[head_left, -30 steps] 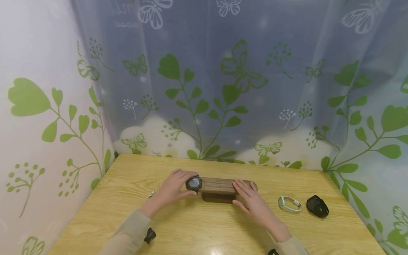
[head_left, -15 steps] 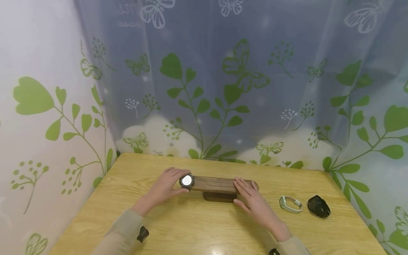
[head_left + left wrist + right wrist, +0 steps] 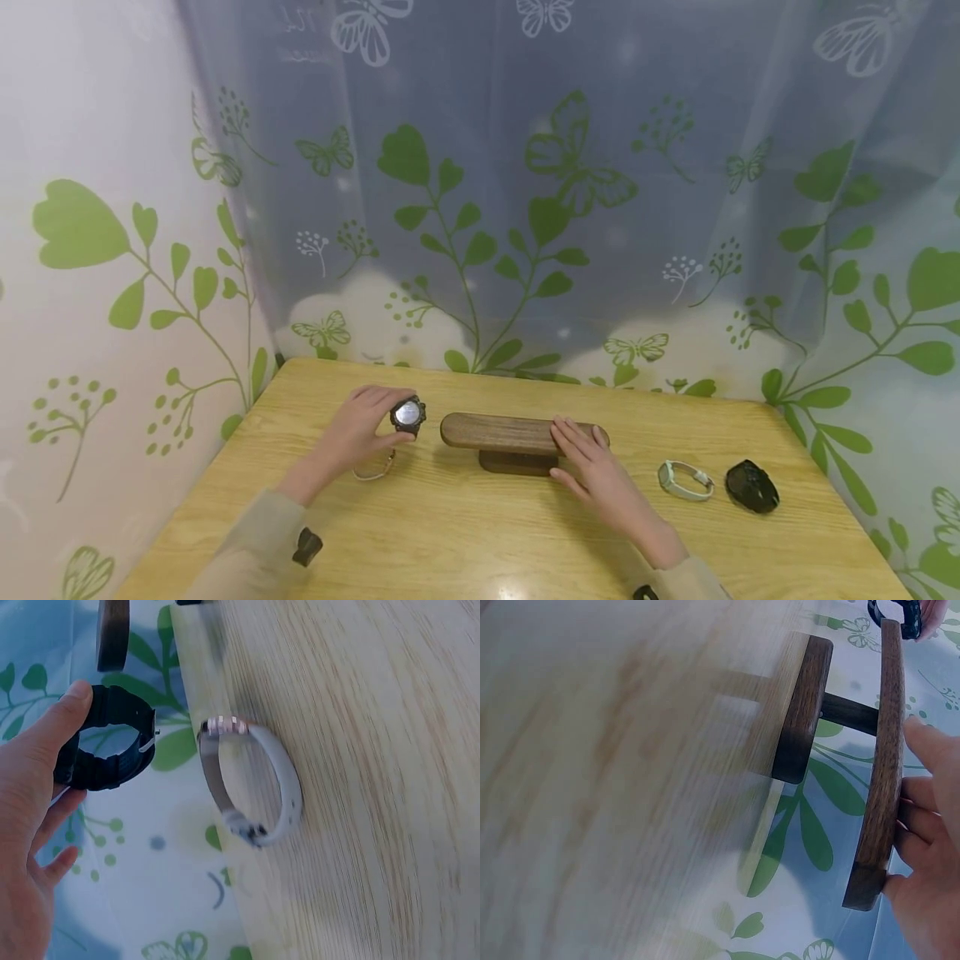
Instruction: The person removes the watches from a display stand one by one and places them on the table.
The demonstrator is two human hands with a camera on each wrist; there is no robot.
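My left hand point(image 3: 354, 432) holds a black wristwatch point(image 3: 407, 414) between thumb and fingers, above the table and left of the wooden stand. In the left wrist view its buckled strap point(image 3: 120, 771) forms a loop. A white-strapped watch point(image 3: 285, 780) lies on the table just below this hand, partly hidden by it in the head view. My right hand point(image 3: 596, 467) rests with its fingers across the right part of the dark wooden T-shaped stand point(image 3: 495, 432). The stand's bar point(image 3: 885, 772) sits on a short post over a flat base point(image 3: 804, 709); no watch is on it.
To the right of the stand, a pale-strapped watch point(image 3: 686, 482) and a black watch point(image 3: 752, 487) lie on the wooden table point(image 3: 465, 533). Behind the table hangs a curtain point(image 3: 480, 208) patterned with leaves and butterflies.
My left hand has drawn the black wristwatch leftward off the stand's left end. The white-strapped watch on the left shows more now. My right hand stays on the stand.
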